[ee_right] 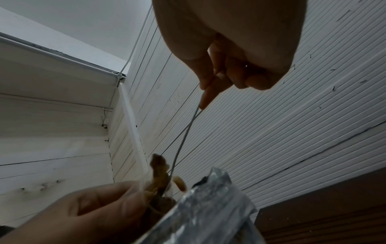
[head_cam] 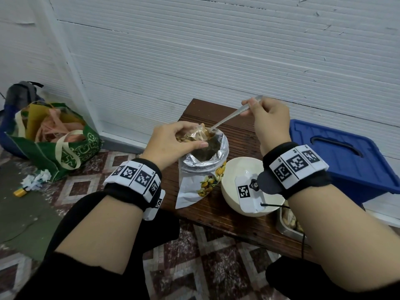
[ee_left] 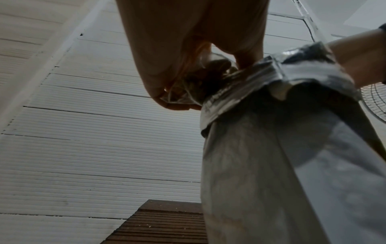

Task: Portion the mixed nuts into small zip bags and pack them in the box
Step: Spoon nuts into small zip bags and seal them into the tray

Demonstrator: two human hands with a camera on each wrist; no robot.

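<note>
Clearly mid-portioning: the left hand pinches a small zip bag, already partly filled with nuts, over the mouth of the foil nut pouch standing on the table. The right hand has its grip closed on a spoon dipping into the bag. Sealing remains, and the blue box beside the table is still lidded; a metal tray near the white bowl holds something nut-like, unclear.

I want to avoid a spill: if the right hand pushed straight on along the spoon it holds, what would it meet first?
Most likely the small zip bag of nuts held by the left hand over the foil pouch; the right hand aims its spoon there, though depth is uncertain.
</note>
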